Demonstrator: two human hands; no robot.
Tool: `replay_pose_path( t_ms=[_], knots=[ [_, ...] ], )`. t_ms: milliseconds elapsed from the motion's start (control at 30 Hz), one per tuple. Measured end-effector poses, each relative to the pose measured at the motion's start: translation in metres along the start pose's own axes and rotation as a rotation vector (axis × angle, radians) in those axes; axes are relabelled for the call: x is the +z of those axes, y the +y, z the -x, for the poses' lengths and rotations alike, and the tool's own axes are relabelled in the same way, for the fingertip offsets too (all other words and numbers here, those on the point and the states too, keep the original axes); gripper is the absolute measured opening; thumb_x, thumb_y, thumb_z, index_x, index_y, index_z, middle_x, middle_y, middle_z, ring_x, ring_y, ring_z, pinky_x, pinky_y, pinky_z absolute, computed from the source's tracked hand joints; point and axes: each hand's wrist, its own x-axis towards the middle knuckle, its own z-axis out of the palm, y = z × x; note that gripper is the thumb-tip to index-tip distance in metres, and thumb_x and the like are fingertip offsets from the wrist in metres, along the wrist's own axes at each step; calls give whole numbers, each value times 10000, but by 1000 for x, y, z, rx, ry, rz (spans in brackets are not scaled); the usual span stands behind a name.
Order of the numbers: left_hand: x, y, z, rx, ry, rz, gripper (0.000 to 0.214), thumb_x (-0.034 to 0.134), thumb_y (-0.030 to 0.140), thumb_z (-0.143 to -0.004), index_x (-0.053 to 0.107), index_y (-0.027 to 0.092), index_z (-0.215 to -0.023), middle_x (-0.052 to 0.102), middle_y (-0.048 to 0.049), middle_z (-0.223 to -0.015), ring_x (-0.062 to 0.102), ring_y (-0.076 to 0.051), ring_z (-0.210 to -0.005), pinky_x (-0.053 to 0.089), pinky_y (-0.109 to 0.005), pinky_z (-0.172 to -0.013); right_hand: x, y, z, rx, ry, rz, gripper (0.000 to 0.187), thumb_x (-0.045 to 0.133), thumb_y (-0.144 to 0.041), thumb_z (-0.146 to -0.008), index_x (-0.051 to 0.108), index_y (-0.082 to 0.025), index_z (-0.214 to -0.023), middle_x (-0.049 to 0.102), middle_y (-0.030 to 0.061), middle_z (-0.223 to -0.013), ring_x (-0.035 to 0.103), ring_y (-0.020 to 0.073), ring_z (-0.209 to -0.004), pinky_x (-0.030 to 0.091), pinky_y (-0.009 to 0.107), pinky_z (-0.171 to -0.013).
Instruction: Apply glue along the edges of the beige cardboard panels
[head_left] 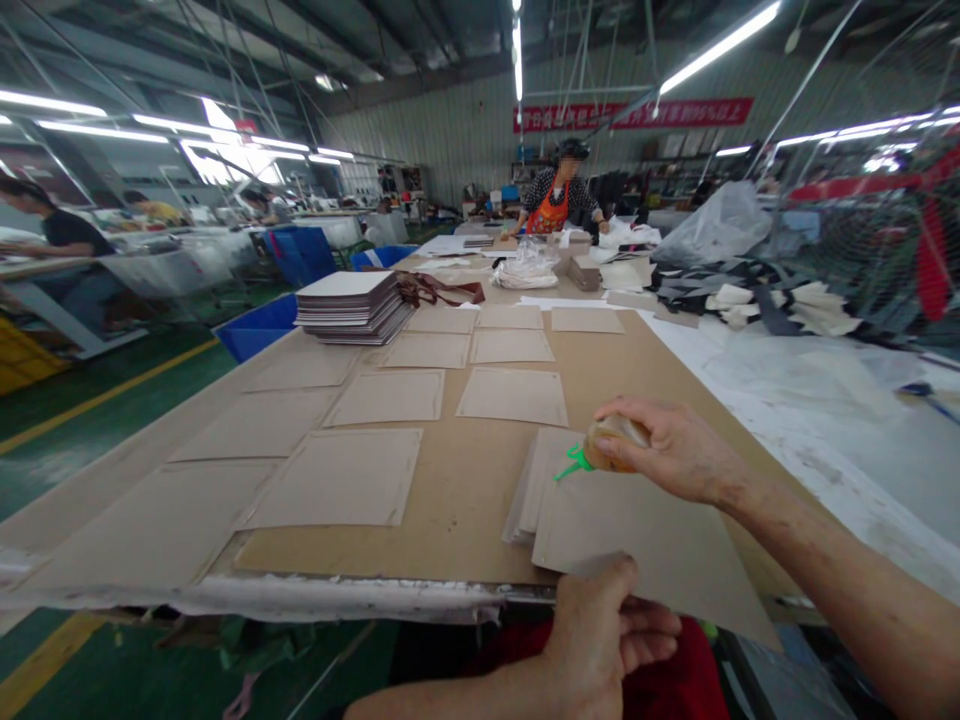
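My right hand (679, 450) is wrapped around a squeeze bottle (616, 445) of amber liquid, tilted with its green nozzle (574, 462) pointing down. The nozzle tip is at the left part of a grey cardboard sheet (660, 545); whether it touches I cannot tell. At the near edge of that sheet, my left hand (607, 625) grips it with the thumb on top and the fingers underneath. Under the sheet's left side lies a fanned stack of similar sheets (521, 500).
Several separate cardboard sheets (337, 478) lie in rows across the brown tabletop (450, 530). A tall board stack (352, 308) stands at the far left. Dark and pale scraps (780, 295) are heaped on the right. Another person (559, 200) stands at the table's far end.
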Motion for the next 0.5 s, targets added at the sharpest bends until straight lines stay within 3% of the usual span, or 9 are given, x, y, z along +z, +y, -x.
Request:
replay_pose_path(
  t_ms=[233, 500],
  knots=[
    [-2, -4, -5, 13, -9, 3, 233, 499, 270, -858, 564, 58, -931, 608, -67, -626, 614, -122, -528, 478, -177, -463, 0, 10, -17, 85, 22, 62, 219, 536, -385, -877, 631, -230, -999, 654, -4, -888, 572, 184, -702, 360, 286, -622],
    [-4, -3, -6, 21, -11, -5, 251, 495, 279, -876, 581, 47, -916, 618, -77, -637, 613, -121, -530, 486, -181, -465, 0, 20, -28, 80, 24, 85, 198, 557, -376, -861, 632, -235, -979, 652, -8, -888, 579, 186, -762, 353, 270, -631]
  ],
)
